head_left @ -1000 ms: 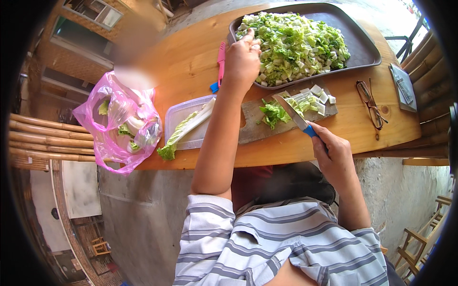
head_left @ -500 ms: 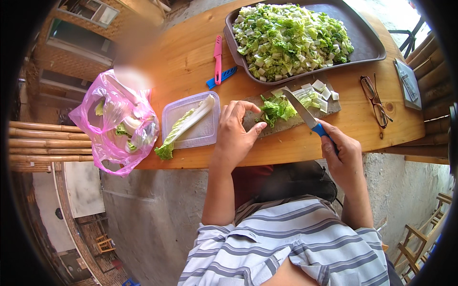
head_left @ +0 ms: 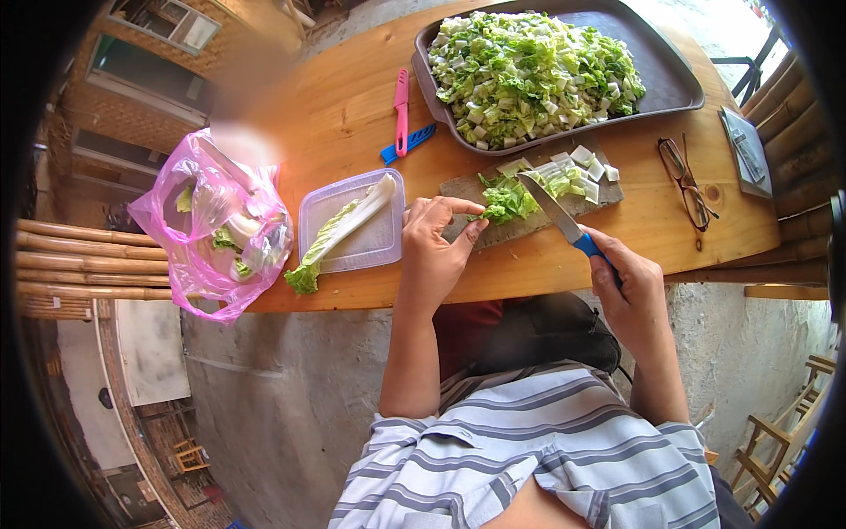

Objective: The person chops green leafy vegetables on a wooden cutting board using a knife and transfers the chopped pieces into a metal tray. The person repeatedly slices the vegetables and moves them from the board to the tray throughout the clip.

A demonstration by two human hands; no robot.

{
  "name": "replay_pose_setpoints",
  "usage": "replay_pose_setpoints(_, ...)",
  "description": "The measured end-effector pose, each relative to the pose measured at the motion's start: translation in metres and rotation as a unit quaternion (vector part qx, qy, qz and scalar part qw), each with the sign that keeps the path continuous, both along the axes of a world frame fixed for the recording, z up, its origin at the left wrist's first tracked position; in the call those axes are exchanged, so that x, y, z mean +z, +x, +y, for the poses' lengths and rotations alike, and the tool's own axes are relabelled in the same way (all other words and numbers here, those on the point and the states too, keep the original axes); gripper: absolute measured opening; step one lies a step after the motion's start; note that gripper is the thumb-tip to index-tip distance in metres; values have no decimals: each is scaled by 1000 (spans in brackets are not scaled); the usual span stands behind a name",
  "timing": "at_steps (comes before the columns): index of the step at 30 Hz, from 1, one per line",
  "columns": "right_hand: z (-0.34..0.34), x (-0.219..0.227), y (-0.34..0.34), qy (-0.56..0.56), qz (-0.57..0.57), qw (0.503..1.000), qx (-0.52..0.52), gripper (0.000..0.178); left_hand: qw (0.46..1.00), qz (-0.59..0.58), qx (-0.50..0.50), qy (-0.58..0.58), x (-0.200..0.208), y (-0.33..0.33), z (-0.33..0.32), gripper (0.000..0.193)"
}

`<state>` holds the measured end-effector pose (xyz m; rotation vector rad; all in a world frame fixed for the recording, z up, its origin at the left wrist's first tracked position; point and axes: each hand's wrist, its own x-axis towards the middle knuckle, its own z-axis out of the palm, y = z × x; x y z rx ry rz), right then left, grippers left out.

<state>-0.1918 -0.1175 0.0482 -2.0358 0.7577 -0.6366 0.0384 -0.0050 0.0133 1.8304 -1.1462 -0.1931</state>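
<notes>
My right hand (head_left: 627,275) is closed round the blue handle of a small knife (head_left: 548,208), its blade slanting across chopped napa cabbage (head_left: 512,197) on a worn cutting board (head_left: 545,220). At the board's left end, the thumb and index finger of my left hand (head_left: 442,236) pinch the leafy green edge of the cabbage. White stem cubes (head_left: 595,169) lie at the board's right end. Left of that hand, a long cabbage leaf (head_left: 345,231) rests across a pale plastic lid or shallow container (head_left: 381,244), its green tip hanging over the near edge.
Behind the board, a large dark tray (head_left: 665,75) carries a heap of chopped cabbage (head_left: 538,75). A pink knife (head_left: 402,110) and a blue sheath (head_left: 409,144) lie beside it. A pink plastic bag (head_left: 198,278) with cabbage is far left; eyeglasses (head_left: 686,182) and a notepad (head_left: 745,152) are right.
My left thumb and index finger have drawn closer together at the cabbage's leafy edge. The knife has shifted slightly left along with my right hand; the view has moved a little.
</notes>
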Motion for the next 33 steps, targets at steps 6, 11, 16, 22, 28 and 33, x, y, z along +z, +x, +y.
replay_pose_setpoints(6, 3, -2, 0, 2, 3, 1000, 9, 30, 988, -138, 66, -17, 1, -4, 5, 16)
replay_pose_setpoints(11, 11, -2, 5, -36, 5, 999, 37, 31, 960, -259, 91, 59, -1, -13, 25, 15)
replay_pose_setpoints(16, 31, -9, 19, -115, 50, 990, 70, 37, 962, -247, 108, 34, -8, -20, 31, 15)
replay_pose_setpoints(22, 46, -18, 32, -176, 88, 978, 67, 42, 968, -219, 123, 13, -14, -23, 33, 14)
replay_pose_setpoints(28, 56, -18, 36, -200, 119, 970, 65, 46, 966, -214, 146, 2, -17, -26, 30, 13)
replay_pose_setpoints(33, 60, -16, 34, -213, 142, 964, 73, 49, 965, -210, 156, 8, -18, -26, 29, 14)
